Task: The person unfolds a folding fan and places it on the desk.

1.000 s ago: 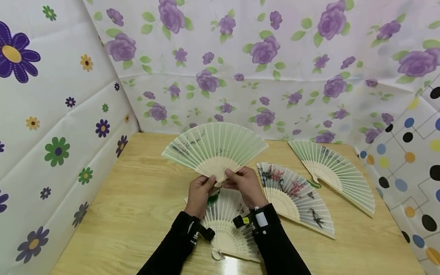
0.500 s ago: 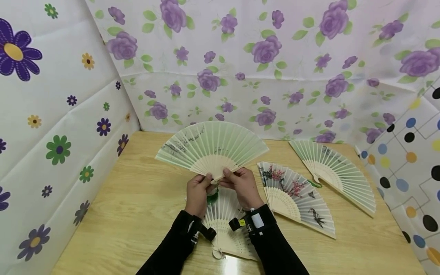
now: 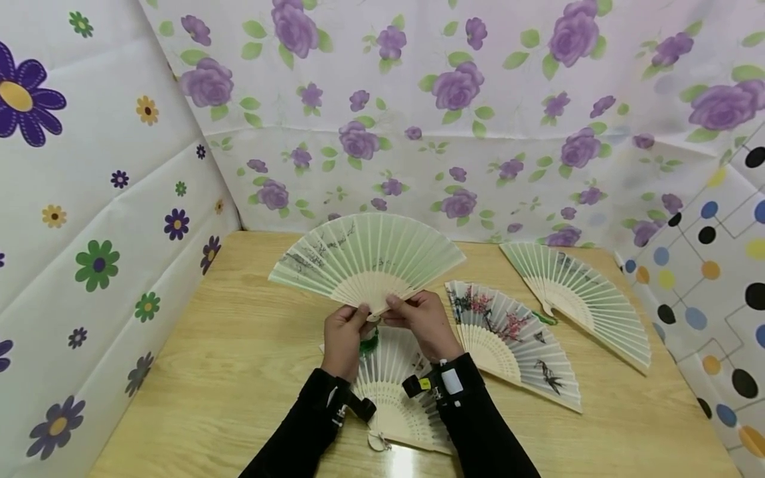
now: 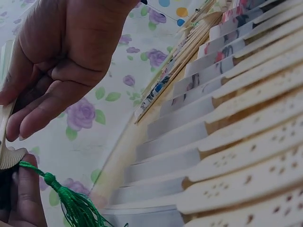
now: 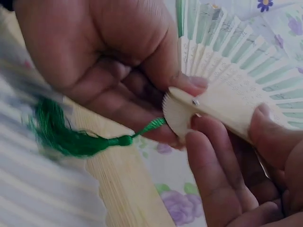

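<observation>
Between both hands, a pale green folding fan (image 3: 382,255) is held up spread wide, its dark ink drawing on the left part. My left hand (image 3: 343,338) pinches the wooden ribs close to the pivot, thumb on the near face. On the other side, my right hand (image 3: 425,324) pinches the ribs with its thumb (image 5: 189,85) on top. From the pivot end hangs a green tassel (image 5: 75,137), also seen in the left wrist view. Under the wrists a whitish fan (image 3: 400,405) lies spread on the table, partly covered by the forearms.
Right of the hands, an open white fan (image 3: 516,338) with pink blossoms and a bird lies on the wooden table (image 3: 239,372). Another pale green fan (image 3: 580,299) lies open farther back right. A flowered cloth (image 3: 406,166) hangs behind, with patterned cloths at both sides.
Over the last second the held fan has spread a little wider, its left edge moving left. Both hands have shifted slightly left with it. The fans on the table have stayed put.
</observation>
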Demonstrator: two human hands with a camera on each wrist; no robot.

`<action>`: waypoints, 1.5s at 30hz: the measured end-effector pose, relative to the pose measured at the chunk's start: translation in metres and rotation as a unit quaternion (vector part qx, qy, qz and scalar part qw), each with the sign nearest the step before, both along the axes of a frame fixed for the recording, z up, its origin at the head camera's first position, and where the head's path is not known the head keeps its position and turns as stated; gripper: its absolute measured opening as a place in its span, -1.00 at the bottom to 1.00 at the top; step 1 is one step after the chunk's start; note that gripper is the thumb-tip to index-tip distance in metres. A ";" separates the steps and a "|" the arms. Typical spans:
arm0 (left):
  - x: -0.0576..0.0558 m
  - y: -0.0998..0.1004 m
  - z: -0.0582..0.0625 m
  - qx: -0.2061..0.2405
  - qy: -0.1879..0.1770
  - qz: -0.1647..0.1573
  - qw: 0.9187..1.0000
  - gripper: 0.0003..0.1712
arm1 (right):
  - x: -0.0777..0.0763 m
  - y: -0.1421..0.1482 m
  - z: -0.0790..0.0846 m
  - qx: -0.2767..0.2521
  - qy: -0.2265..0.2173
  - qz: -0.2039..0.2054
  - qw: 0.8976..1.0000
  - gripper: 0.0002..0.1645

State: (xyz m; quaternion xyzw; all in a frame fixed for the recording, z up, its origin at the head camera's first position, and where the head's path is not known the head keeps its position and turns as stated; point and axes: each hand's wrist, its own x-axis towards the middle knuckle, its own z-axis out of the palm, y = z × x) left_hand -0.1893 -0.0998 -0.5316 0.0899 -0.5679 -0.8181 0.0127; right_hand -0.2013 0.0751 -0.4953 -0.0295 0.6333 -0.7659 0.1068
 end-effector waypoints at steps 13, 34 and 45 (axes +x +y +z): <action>0.003 -0.002 0.004 0.005 0.005 -0.012 1.000 -0.66 | -0.001 0.002 0.000 -0.003 0.009 0.005 1.000 -0.68; 0.004 -0.003 0.000 -0.005 0.018 -0.014 1.000 -0.65 | -0.004 0.010 -0.003 -0.024 0.027 0.043 0.998 -0.68; 0.003 -0.004 -0.002 0.047 0.022 -0.001 0.999 -0.71 | -0.001 -0.009 -0.008 -0.112 -0.011 -0.010 0.994 -0.70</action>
